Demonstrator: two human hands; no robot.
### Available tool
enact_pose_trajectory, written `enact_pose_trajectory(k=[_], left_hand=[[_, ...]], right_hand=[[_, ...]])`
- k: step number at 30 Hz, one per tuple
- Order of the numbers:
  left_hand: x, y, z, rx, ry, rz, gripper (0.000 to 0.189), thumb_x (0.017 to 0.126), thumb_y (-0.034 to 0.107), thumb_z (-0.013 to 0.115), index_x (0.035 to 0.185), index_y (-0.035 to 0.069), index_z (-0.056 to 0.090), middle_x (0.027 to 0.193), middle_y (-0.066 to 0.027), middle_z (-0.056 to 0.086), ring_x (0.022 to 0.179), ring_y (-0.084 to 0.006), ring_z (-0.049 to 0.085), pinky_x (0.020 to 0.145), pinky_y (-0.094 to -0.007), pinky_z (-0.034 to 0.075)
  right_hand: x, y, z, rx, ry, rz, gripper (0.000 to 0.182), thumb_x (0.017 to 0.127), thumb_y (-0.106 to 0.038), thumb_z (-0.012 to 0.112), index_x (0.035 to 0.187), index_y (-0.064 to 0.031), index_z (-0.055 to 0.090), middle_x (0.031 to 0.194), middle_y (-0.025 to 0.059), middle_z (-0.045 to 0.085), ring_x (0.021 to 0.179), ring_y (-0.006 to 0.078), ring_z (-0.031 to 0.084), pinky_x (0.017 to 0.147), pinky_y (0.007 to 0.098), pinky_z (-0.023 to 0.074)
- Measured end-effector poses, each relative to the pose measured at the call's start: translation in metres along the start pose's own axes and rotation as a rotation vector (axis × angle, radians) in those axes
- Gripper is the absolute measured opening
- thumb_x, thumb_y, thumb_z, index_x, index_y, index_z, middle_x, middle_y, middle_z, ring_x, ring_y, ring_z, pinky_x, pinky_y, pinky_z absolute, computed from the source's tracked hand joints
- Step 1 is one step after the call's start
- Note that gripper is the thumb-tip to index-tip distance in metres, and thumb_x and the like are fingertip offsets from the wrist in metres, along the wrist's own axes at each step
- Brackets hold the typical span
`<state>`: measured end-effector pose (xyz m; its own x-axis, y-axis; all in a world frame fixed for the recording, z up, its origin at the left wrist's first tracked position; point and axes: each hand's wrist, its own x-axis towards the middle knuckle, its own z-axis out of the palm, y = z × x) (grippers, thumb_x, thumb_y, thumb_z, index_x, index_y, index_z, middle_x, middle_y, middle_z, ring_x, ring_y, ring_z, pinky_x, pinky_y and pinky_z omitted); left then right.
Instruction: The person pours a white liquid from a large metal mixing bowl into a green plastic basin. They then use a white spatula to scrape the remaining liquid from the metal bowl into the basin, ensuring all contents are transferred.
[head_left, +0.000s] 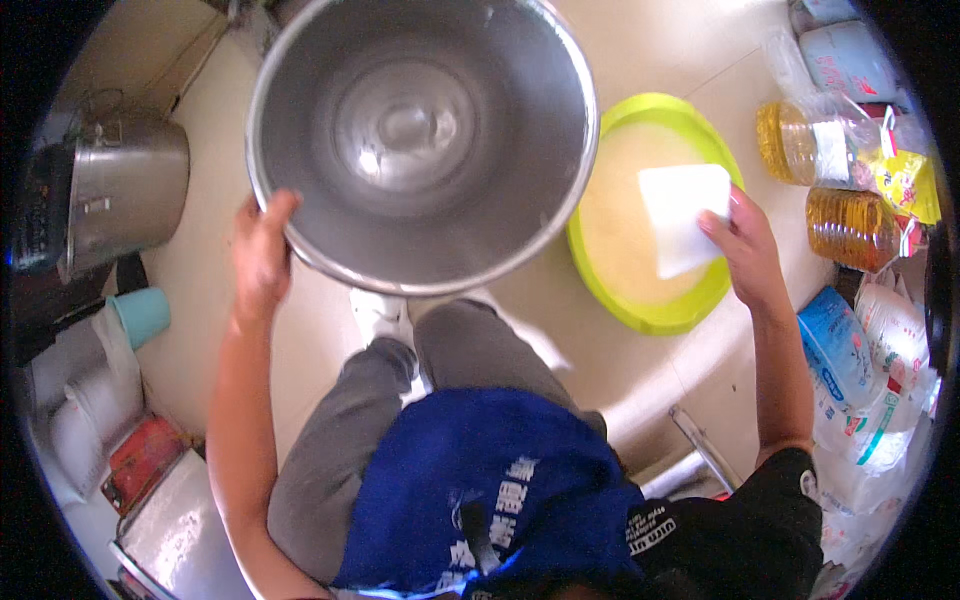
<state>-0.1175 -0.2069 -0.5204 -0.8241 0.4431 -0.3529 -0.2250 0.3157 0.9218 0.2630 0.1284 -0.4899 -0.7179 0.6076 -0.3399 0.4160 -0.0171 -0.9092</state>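
A large, wide steel bowl with nothing in it is tilted in front of me at the top centre. My left hand grips its lower left rim, the thumb over the inside. My right hand pinches a white, flat, squarish piece, a scraper or a folded cloth; I cannot tell which. That hand is above a lime-green basin, which stands on the floor and holds a pale beige content. The bowl's right side overlaps the basin's left edge in view.
On the left stand a steel pot, a turquoise cup and a red object. Oil bottles and plastic packages line the right. A metal leg is at my lower right. Tiled floor surrounds my feet.
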Motion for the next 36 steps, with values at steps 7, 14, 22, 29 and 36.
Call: enact_pose_trajectory(k=[7,14,22,29,36], left_hand=[[-0.051,-0.040,0.038,-0.176,0.102,0.044,0.033,0.086,0.009,0.065,0.112,-0.010,0.058,0.103,-0.0129,0.065,0.093,-0.0198,0.060,0.088,-0.0346,0.048],[-0.064,-0.056,0.049,-0.162,0.093,0.008,0.018,0.083,0.005,0.066,0.098,-0.003,0.060,0.092,-0.0065,0.062,0.085,-0.0156,0.057,0.079,-0.0303,0.046],[-0.073,-0.061,0.015,-0.078,0.077,-0.038,0.016,0.080,0.000,0.067,0.094,-0.003,0.060,0.087,-0.0061,0.063,0.078,-0.0151,0.058,0.075,-0.0294,0.046],[-0.053,-0.047,0.015,-0.025,-0.008,0.078,0.021,0.081,-0.001,0.065,0.101,-0.002,0.061,0.088,-0.0052,0.063,0.077,-0.0135,0.057,0.074,-0.0295,0.047],[-0.006,-0.005,0.019,0.024,0.002,0.100,0.017,0.084,0.010,0.064,0.097,-0.001,0.059,0.080,-0.0026,0.059,0.067,-0.0101,0.055,0.058,-0.0276,0.045]], right_hand=[[0.216,-0.031,0.230,-0.780,-0.011,-0.353,0.028,0.086,-0.004,0.060,0.113,-0.0010,0.068,0.106,0.0191,0.072,0.101,0.0344,0.070,0.090,0.0431,0.0561],[0.308,0.133,0.300,-0.720,0.403,0.100,0.024,0.091,-0.010,0.055,0.111,-0.0074,0.068,0.102,0.0208,0.071,0.096,0.0380,0.071,0.082,0.0471,0.0572],[0.269,0.129,0.451,-0.179,0.099,0.356,0.037,0.081,-0.012,0.076,0.115,-0.0034,0.065,0.108,0.0184,0.071,0.106,0.0313,0.069,0.089,0.0414,0.0577],[0.264,0.046,0.441,1.294,-0.779,0.186,0.038,0.091,-0.005,0.070,0.126,-0.0030,0.056,0.120,0.0104,0.065,0.112,0.0242,0.064,0.103,0.0436,0.0497],[0.170,-0.002,0.235,1.282,-0.744,-0.029,0.047,0.090,-0.003,0.064,0.134,-0.0034,0.050,0.125,0.0152,0.062,0.118,0.0292,0.061,0.109,0.0484,0.0442]])
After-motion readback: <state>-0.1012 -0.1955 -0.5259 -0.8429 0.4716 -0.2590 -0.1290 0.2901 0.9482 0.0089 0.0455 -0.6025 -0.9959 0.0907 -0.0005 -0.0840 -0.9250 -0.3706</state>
